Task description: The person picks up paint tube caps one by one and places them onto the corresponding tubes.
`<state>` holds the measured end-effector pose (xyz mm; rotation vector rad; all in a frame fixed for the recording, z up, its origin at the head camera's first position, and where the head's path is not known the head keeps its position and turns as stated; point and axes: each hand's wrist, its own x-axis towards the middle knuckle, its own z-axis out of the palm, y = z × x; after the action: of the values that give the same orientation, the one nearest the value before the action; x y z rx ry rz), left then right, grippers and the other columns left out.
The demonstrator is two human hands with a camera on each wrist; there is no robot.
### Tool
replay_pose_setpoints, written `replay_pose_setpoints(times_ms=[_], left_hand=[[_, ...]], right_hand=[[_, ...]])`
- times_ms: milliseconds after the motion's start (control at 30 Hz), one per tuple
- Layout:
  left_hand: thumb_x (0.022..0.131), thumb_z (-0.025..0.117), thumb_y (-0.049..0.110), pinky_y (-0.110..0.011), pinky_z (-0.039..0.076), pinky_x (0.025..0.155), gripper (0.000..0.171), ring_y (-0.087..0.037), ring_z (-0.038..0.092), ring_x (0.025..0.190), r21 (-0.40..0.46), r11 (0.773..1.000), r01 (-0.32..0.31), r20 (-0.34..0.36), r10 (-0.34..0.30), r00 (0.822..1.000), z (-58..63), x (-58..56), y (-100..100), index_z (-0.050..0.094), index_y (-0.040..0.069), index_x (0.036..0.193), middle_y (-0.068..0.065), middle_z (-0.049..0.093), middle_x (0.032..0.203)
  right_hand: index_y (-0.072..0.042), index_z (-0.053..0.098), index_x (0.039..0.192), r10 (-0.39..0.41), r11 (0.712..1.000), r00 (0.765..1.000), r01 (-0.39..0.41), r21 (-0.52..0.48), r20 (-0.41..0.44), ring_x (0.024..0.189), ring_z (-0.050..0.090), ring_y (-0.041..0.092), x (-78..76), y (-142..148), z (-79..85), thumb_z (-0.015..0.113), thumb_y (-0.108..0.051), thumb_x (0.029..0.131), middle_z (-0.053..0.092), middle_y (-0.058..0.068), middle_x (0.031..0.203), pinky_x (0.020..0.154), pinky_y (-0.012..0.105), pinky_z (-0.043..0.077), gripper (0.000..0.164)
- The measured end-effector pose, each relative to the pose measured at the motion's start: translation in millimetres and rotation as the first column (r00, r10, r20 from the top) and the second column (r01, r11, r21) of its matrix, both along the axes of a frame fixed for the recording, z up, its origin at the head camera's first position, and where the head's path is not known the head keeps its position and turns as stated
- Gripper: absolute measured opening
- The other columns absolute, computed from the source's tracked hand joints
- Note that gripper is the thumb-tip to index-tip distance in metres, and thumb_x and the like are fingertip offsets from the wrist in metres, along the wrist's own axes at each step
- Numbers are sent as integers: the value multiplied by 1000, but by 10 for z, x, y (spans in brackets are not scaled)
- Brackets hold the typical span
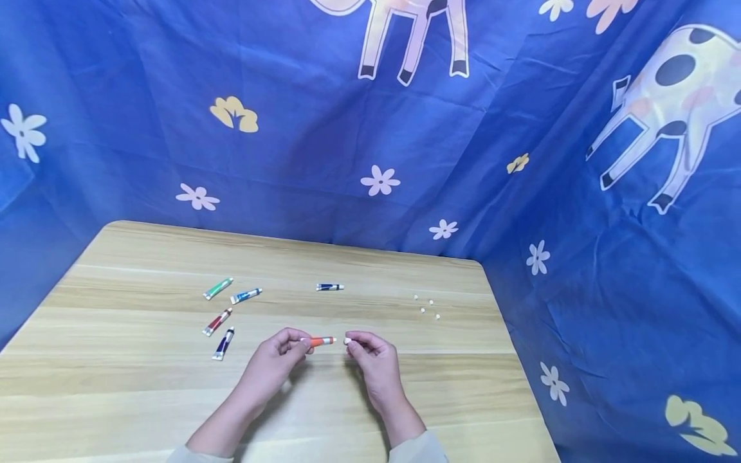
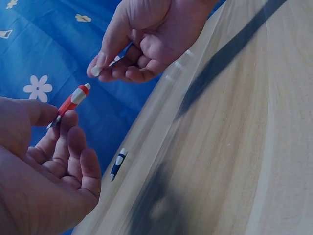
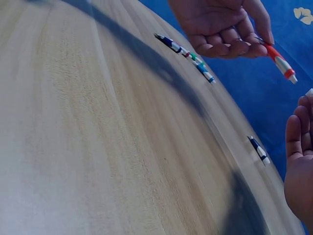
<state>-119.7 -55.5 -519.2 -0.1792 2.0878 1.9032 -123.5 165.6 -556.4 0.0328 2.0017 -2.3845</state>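
Note:
My left hand point(image 1: 276, 361) pinches an orange paint tube point(image 1: 321, 341) by its crimped end, with the uncapped nozzle pointing right. Facing it, my right hand point(image 1: 376, 366) holds a small white cap point(image 1: 347, 341) between thumb and fingers, a short gap from the nozzle. In the left wrist view the same tube point(image 2: 73, 100) tilts up toward the cap point(image 2: 97, 71), and both are raised above the table. A dark blue paint tube point(image 1: 330, 287) lies on the table beyond the hands.
On the left of the wooden table point(image 1: 145, 386) lie a green tube point(image 1: 218, 289), a blue tube point(image 1: 246, 296), a red tube point(image 1: 217, 322) and a dark tube point(image 1: 223, 344). Several white caps point(image 1: 431, 302) sit at the right. A blue patterned cloth point(image 1: 289, 161) hangs behind the table.

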Motion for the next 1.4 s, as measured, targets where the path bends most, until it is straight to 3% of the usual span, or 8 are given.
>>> replay_pose_setpoints(times_ms=[167,333,600,1000,1233,1400], left_hand=[[106,70,23,-28,57,89,26,-18,68,98,13,1000,9,-9,-9,1000,-21,4,30,69,4,124,-3,76,104],[105,69,21,-33,55,94,23,-23,69,102,19,1000,6,4,-6,1000,-13,16,54,69,4,121,-9,77,107],[106,69,23,-34,54,93,22,-22,67,100,25,1000,10,9,-10,1000,-25,36,68,69,5,119,-7,76,103],[107,67,21,-32,59,93,23,-22,68,101,81,997,5,55,-10,998,-13,45,60,67,3,121,-7,77,106],[106,68,22,-30,59,90,24,-20,68,98,53,999,12,33,-14,999,-19,57,74,67,2,121,-4,76,102],[107,67,21,-27,59,90,26,-17,68,98,50,999,20,20,-21,1000,-57,41,73,66,1,124,-2,77,103]], right_hand=[[14,73,121,-14,996,1000,13,91,8,85,71,3,3,-44,11,75,-1,99,78,-3,100,83,25,65,27],[10,76,119,-17,993,999,13,118,32,85,71,3,3,-67,11,75,0,98,78,1,100,82,23,64,24],[6,78,116,-20,988,999,13,156,40,85,71,3,17,-102,58,77,2,95,79,18,111,81,21,63,21],[11,76,117,-11,992,997,1,126,78,82,70,2,18,-102,61,76,0,97,80,3,98,81,22,64,23],[11,76,115,21,994,996,-31,109,91,79,69,7,28,-92,54,76,-5,99,77,-8,86,79,23,63,22],[12,76,111,27,991,995,-39,131,92,79,69,8,22,-92,43,76,-9,100,77,-7,85,79,23,62,23]])
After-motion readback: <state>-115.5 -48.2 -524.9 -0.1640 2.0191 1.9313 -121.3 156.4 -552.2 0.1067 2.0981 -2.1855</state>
